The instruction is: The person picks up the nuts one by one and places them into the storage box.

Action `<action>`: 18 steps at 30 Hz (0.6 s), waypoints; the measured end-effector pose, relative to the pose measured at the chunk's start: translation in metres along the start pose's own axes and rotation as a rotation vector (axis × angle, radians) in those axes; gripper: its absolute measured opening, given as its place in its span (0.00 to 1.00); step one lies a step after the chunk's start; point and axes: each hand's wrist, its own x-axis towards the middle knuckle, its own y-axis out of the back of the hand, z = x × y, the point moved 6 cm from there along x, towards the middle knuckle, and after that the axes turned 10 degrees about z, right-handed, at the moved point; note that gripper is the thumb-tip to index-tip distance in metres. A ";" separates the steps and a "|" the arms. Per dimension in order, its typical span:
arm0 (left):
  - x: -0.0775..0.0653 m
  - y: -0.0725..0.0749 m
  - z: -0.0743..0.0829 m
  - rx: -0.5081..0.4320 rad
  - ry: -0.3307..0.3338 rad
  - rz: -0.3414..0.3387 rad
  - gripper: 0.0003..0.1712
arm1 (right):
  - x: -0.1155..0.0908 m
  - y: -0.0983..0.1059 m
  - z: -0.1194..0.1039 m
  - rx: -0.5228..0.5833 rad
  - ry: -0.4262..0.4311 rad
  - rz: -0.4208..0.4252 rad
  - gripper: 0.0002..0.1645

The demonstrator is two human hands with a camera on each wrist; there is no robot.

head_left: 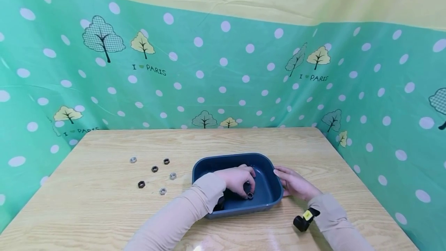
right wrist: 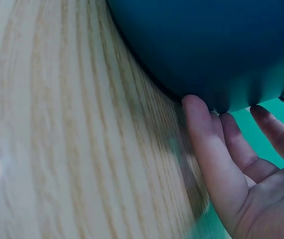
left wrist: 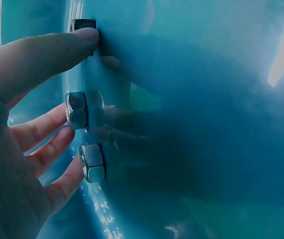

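My left hand (head_left: 238, 179) reaches down into a dark blue plastic bin (head_left: 240, 209). Its thumb presses on a dark hex nut (left wrist: 83, 24) at the bin's floor, pinching it with the index finger mostly hidden behind. Two silver hex nuts, an upper one (left wrist: 76, 110) and a lower one (left wrist: 92, 163), sit at the tips of the other fingers. In the head view a nut (head_left: 250, 195) shows just below the left fingertips. My right hand (head_left: 294, 183) rests its extended fingertips against the outside of the bin's right wall (right wrist: 206, 64).
Several loose hex nuts lie on the wooden table left of the bin, some black, like this black nut (head_left: 141, 184), some silver, like this silver nut (head_left: 163, 191). A green dotted curtain (head_left: 223, 88) hangs behind the table and along its sides.
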 end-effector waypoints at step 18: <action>0.002 0.009 -0.001 -0.089 0.007 0.067 0.09 | 0.000 0.001 0.000 0.000 0.009 -0.006 0.41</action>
